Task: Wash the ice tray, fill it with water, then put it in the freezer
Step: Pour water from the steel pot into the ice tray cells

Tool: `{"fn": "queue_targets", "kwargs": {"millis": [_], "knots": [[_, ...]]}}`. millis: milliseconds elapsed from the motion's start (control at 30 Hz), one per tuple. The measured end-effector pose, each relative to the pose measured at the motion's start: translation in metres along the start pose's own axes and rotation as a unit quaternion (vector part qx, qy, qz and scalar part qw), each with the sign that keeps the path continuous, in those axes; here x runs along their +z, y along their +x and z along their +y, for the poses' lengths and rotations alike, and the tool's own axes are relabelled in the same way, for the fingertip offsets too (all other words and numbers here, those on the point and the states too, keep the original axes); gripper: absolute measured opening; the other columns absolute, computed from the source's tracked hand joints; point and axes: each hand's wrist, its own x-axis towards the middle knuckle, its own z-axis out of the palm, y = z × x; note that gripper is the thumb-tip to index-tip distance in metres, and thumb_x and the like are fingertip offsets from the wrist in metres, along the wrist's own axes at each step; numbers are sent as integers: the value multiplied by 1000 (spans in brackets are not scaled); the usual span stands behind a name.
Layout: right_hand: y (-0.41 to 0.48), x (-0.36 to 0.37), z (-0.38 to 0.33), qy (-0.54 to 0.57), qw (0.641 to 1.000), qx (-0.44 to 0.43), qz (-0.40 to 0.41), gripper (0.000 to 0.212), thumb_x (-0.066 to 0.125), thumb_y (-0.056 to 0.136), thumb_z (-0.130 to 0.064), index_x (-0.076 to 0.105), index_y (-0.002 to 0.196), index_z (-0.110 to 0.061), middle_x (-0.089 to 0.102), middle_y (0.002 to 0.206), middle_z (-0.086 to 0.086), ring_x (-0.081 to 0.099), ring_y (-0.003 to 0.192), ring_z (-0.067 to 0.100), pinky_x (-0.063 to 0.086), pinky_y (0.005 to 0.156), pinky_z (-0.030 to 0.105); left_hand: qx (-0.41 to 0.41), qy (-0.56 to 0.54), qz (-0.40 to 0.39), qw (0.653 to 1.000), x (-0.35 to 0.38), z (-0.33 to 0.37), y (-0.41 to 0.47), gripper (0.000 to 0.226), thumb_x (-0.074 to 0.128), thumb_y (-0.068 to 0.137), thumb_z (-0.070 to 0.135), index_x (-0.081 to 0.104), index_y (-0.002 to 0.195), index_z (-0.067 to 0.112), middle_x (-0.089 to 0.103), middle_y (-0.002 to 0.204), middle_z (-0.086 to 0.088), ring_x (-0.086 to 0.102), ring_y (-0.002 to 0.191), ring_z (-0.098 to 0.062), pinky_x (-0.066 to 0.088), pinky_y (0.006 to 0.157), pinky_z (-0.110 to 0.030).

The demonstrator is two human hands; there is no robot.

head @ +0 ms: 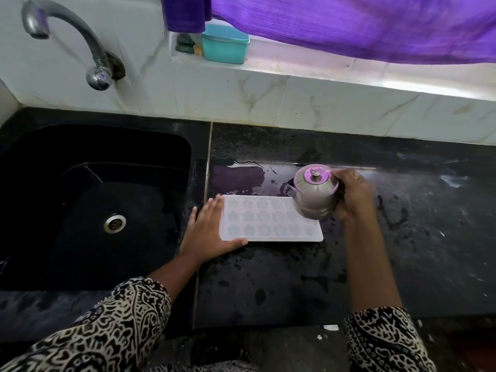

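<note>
A white ice tray (264,220) with star and flower shaped cells lies flat on the black counter (402,210) just right of the sink. My left hand (208,232) rests against the tray's left end, fingers straight along its edge and thumb along its near side. My right hand (354,196) grips a small steel kettle (315,193) with a knobbed lid. The kettle is tilted left over the tray's far right corner, hiding that corner.
A black sink (88,200) with a steel drain is at the left, under a curved steel tap (67,41). A puddle (241,175) lies behind the tray. On the tiled ledge stand a teal box (225,44) and a purple curtain (349,22).
</note>
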Motion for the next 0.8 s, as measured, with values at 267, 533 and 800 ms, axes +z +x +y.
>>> {"fn": "queue_targets", "kwargs": {"millis": [267, 533, 800], "knots": [[-20, 31, 20, -22, 999, -8, -38, 33, 58, 82, 1, 45, 57, -15, 52, 45, -7, 46, 42, 6, 41, 44, 17, 5, -15, 13, 1000, -1, 0, -1, 124, 35, 57, 98, 4, 155, 28, 5, 164, 11, 3, 150, -9, 2, 120, -45], [-32, 53, 28, -76, 996, -19, -47, 35, 61, 81, 1, 41, 57, -14, 47, 44, -7, 43, 41, 6, 39, 44, 17, -4, -22, 7, 1000, -4, 1, -1, 129, 38, 58, 97, -1, 156, 22, 6, 164, 7, 2, 150, -11, -1, 120, -43], [-33, 64, 34, -126, 991, -30, -41, 36, 62, 80, -1, 38, 57, -15, 39, 54, 3, 37, 50, 12, 36, 44, 18, -3, -33, 13, 999, -3, 0, -1, 127, 40, 59, 95, -2, 155, 24, 8, 164, 9, 3, 150, -10, -1, 120, -42]]}}
